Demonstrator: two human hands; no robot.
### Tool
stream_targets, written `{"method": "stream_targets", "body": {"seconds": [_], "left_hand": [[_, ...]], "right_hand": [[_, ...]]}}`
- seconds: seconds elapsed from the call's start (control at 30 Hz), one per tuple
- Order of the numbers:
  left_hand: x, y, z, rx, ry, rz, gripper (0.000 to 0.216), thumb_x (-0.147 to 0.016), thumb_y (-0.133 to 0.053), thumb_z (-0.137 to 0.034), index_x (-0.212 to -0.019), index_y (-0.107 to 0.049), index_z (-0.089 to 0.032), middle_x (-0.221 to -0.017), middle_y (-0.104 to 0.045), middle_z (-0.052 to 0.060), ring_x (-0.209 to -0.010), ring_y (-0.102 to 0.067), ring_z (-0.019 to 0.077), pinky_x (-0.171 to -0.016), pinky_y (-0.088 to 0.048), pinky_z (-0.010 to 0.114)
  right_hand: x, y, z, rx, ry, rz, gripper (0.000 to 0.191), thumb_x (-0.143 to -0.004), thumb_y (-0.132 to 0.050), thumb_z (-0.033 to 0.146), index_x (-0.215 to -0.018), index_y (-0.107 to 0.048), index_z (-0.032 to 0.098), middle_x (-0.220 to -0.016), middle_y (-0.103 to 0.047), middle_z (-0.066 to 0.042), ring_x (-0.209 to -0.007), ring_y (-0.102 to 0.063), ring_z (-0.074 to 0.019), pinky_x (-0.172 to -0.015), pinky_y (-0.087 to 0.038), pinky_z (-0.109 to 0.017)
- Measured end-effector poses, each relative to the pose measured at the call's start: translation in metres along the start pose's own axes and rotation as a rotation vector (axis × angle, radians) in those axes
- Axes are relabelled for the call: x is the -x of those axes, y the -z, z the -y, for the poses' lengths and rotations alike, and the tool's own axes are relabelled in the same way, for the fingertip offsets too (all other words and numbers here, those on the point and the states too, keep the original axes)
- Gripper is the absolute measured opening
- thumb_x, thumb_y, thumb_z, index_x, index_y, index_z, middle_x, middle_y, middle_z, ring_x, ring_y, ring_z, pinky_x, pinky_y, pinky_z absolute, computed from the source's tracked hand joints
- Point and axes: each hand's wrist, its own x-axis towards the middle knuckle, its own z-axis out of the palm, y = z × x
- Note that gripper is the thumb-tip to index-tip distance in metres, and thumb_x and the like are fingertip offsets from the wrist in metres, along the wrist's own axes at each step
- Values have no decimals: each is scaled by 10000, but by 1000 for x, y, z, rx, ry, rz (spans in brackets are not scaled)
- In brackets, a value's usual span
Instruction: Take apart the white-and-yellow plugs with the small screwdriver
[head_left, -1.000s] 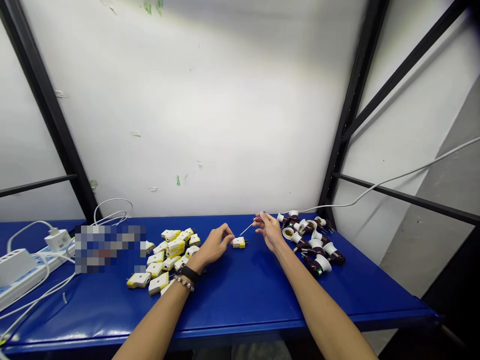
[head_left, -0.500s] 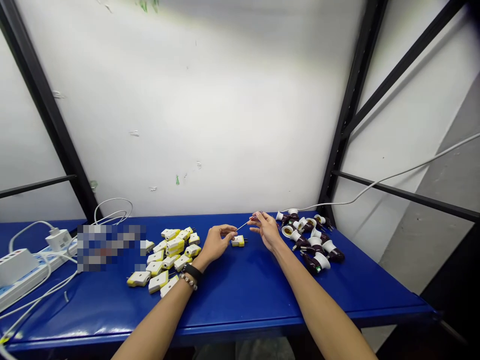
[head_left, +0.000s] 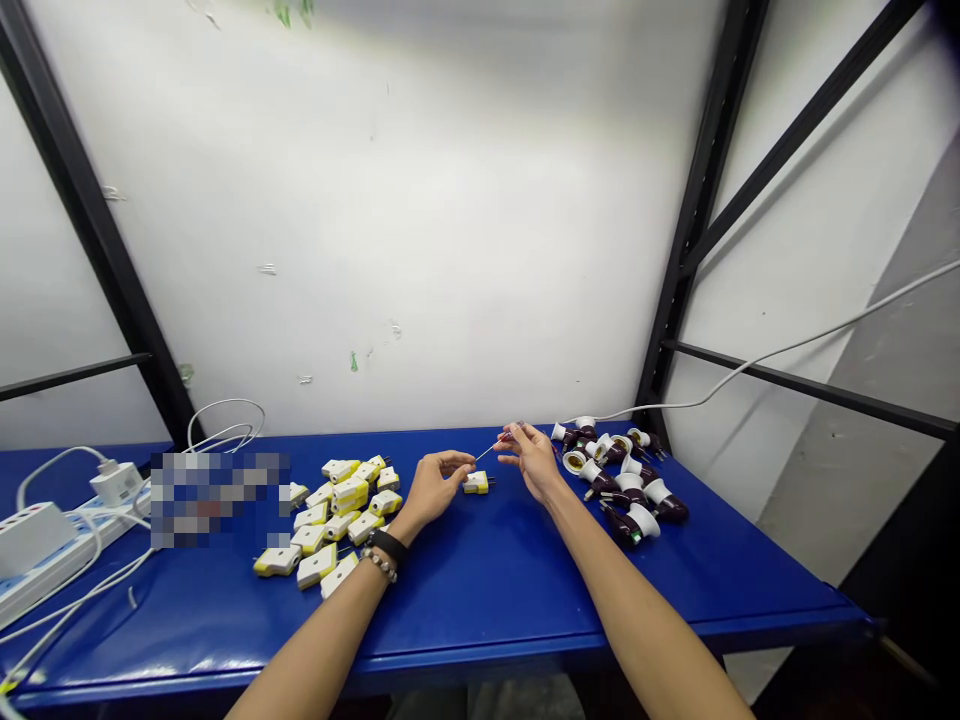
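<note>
My right hand holds a screwdriver by its reddish handle, the thin shaft slanting down to the left. At the shaft's tip, my left hand has thumb and fingertips pinched together; whatever lies between them is too small to make out. Just below the shaft, a white and yellow electrical plug lies on the blue table, its pins pointing right. Neither hand touches this plug. A black band and a beaded bracelet circle my left wrist.
Several white and yellow plugs lie left of my left hand. Several dark brown lamp holders with white sockets are piled at right. White power strips and cables are at far left, beside a blurred patch. Black frame posts flank a white back wall.
Both hands keep nearly the same pose, with the screwdriver tip still at the left fingertips. The view has shifted very slightly.
</note>
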Motion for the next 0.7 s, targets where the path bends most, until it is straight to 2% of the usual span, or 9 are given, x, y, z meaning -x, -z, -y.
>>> {"method": "stream_targets", "body": {"seconds": [0.1,0.37,0.53,0.7], "left_hand": [[0,-4,1,-55,-39,-1,219,-837,-657,-280,-983,-763,-155,-991,-804,92,-910,-754,236,-863,-581,332],[-6,-14,8,-215,-47,21,193,-850,-656,-261,-1016,-751,-238,-958,-812,21,-954,-750,223,-823,-545,287],[-8,-16,9,-299,-32,-5,154,-871,-630,-256,-992,-724,-258,-964,-808,1,-965,-738,208,-829,-519,273],[-6,-15,11,-334,-36,9,120,-864,-635,-236,-929,-735,-244,-980,-803,4,-942,-733,197,-822,-514,257]], "right_hand": [[3,-5,5,51,42,15,459,-728,-768,612,-839,-660,180,-811,-695,-51,-672,-711,-178,-522,-589,-247],[-3,-28,14,224,169,57,400,-762,-725,555,-721,-638,167,-670,-646,-17,-507,-627,-133,-456,-549,-237],[-15,-42,8,297,206,83,348,-778,-705,504,-714,-645,167,-615,-629,-8,-453,-594,-131,-426,-519,-238],[-14,-43,-2,338,241,62,346,-810,-669,503,-706,-624,176,-602,-631,-12,-434,-582,-133,-420,-502,-241]]}}
